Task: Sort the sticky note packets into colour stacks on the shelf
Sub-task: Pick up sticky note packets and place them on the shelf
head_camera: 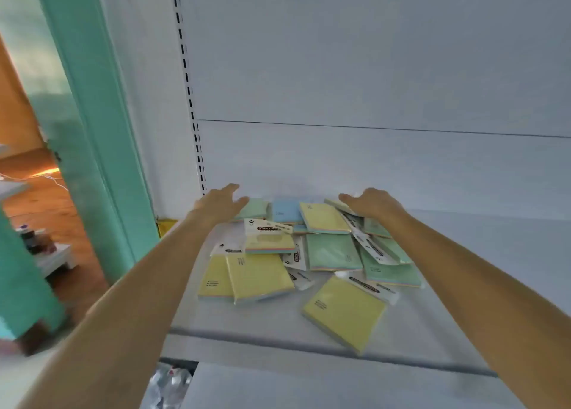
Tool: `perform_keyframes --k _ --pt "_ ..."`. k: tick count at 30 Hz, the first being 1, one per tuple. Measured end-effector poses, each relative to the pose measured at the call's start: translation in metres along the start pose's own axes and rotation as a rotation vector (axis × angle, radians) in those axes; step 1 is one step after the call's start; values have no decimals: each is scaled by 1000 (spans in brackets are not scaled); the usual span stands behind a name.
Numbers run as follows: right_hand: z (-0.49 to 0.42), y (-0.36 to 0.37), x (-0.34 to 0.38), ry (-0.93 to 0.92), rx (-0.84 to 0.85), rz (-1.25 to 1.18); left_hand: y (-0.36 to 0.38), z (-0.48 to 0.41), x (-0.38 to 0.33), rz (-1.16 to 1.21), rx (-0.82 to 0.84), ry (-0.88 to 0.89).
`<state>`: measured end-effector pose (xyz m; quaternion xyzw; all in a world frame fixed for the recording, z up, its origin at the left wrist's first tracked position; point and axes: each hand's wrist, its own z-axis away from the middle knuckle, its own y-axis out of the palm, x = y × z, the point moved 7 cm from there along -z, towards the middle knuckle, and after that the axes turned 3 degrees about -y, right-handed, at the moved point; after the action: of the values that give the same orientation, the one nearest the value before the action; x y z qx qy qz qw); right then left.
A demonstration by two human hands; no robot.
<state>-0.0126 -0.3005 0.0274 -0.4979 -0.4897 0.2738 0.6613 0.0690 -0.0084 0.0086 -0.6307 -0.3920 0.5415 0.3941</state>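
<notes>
The left hand [221,203] and right hand [370,203] — fingers straight, gripping nothing — lay over the back of a jumbled pile of yellow, green and blue sticky note packets [332,251] on a white shelf [262,325] — one header card [267,227] read "STICKY NOTES"

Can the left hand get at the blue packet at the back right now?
Probably yes: the left hand hovers open near the blue packet, whose top is bare.

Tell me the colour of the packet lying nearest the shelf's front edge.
Yellow. The packet shows best in the head view.
</notes>
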Motion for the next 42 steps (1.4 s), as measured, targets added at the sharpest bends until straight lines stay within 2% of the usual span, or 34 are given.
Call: perform_keyframes --k 6,9,15,18,20,22,25,32,42 --pt "-20 11 3 28 86 -7 15 -21 3 143 110 -100" --pt "-23 8 5 27 73 -51 11 -28 8 224 93 -102" --pt "-25 12 -7 101 121 -455 -5 -28 -12 477 -56 81" --pt "-27 14 -12 65 34 -651 -19 -23 -29 561 -175 131" --pt "-29 7 -17 2 -104 -693 -24 -22 -36 683 -211 110" --pt "-28 -7 -22 -102 -239 -723 -27 -20 -47 775 -208 93" --pt "-23 -28 -41 -195 -333 -832 -26 -14 -81 833 -184 139" --pt "10 -84 -155 -257 -421 -1047 11 18 -212 861 -60 234" --pt "91 -171 -392 -116 -507 -1017 96 137 -427 867 52 367"
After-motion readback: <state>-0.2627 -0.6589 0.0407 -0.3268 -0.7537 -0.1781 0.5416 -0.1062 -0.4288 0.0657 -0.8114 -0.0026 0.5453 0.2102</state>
